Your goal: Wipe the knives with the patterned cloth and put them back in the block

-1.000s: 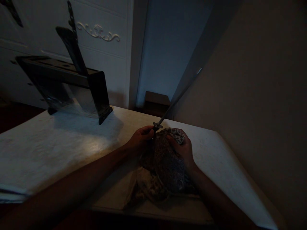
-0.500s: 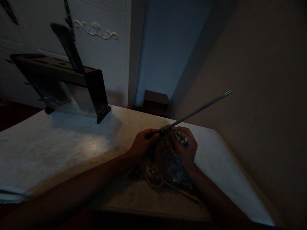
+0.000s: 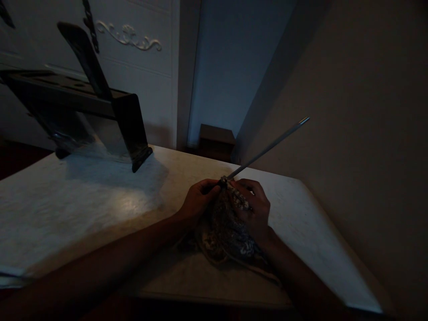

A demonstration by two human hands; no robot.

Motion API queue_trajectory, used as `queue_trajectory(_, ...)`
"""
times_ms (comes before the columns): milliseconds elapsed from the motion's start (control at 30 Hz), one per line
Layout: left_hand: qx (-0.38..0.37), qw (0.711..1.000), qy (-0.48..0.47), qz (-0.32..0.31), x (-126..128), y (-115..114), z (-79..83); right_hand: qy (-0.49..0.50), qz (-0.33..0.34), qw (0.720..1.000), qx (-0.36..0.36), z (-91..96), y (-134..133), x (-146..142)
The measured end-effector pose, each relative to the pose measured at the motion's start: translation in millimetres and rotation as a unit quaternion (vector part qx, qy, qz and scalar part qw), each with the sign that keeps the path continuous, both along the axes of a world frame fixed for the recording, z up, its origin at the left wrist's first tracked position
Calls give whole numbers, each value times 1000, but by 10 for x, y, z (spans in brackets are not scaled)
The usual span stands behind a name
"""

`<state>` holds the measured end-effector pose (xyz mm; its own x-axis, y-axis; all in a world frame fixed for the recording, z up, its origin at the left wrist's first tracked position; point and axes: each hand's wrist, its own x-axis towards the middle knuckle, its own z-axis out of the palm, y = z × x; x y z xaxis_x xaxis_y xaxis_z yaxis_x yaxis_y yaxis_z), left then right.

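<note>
My left hand point(image 3: 198, 201) is closed round the dark handle of a long thin metal rod point(image 3: 267, 146), which slants up to the right above the table. A patterned cloth point(image 3: 227, 232) lies bunched on the white table point(image 3: 100, 209) between my hands. My right hand point(image 3: 254, 207) grips the cloth's upper edge, pressed against the base of the rod beside my left hand. The room is dim and the handle is mostly hidden in my fingers.
A dark knife block point(image 3: 76, 111) with one handle sticking out stands at the table's back left. A white panelled door point(image 3: 133, 67) is behind it. A small brown box point(image 3: 216, 138) sits on the floor in the corner. A bare wall runs along the right.
The rod swung from steeply upright down toward the right, then rose slightly. My right hand bunched the cloth tighter and moved it up to the rod's base.
</note>
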<state>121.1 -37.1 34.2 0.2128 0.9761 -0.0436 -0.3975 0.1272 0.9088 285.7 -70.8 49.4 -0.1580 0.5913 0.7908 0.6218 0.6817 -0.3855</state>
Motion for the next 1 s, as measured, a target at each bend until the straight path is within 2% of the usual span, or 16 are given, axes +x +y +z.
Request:
queue_trajectory(167, 22, 999, 40, 8, -3, -20, 41, -64, -1, 997, 35, 3, 4, 33)
queue_trajectory(400, 57, 996, 76, -3, -6, -57, 53, -79, -35, 993, 80, -34, 41, 96)
queue_trajectory(667, 52, 995, 78, -27, 11, -95, 76, 6, -60, 998, 17, -19, 89, 63)
queue_trajectory(1000, 76, 993, 81, -31, 3, -172, 179, 36, -69, 997, -7, -58, 116, 90)
